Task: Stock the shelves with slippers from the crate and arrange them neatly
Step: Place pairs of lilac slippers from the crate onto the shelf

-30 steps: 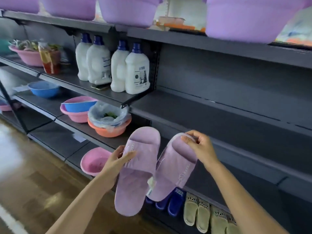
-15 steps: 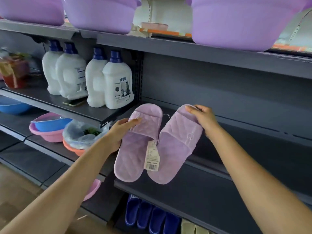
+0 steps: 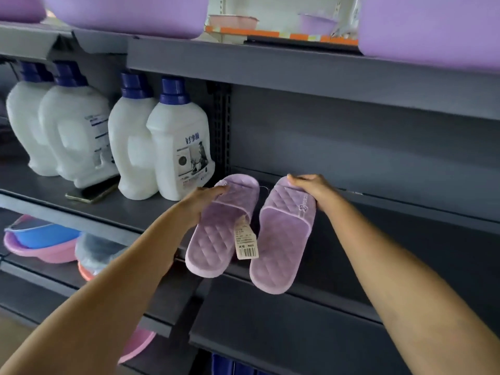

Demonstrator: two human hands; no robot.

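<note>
Nearest: both forearms reach up and forward. A glimpse of blue slippers [image 3: 232, 366] shows on the bottom tier, and pink basins [image 3: 40, 247] sit low left.

Mid: a lilac pair, soles down, toes pointing inward. The heels of the left slipper [image 3: 213, 244] and right slipper [image 3: 281, 250] hang out past the front lip of the shelf [image 3: 405, 231]. Whether the soles already rest on it I cannot tell. A price tag [image 3: 244, 243] dangles between the two, apparently tied to both.

Left grip [image 3: 201, 204]: fingers laid over the strap's outer edge and clasping it, thumb hidden beneath. Right grip [image 3: 311, 188]: fingers curled over the toe end, pinching it.

Beyond: detergent bottles [image 3: 181, 147] stand just left of the pair on the neighbouring bay, with a phone [image 3: 92, 192] lying flat in front of them. Lilac tubs [image 3: 433, 23] are overhead.

Risks (judgement only):
- Released here, the overhanging heels would likely tip either slipper off the lip. They need pushing further back first.
- The short tag tie links the pair, so sliding one alone may drag the other askew.
- The two are splayed and staggered. Left so, the row would not read as neat.
- Drifting left could nudge the nearest bottle.
</note>
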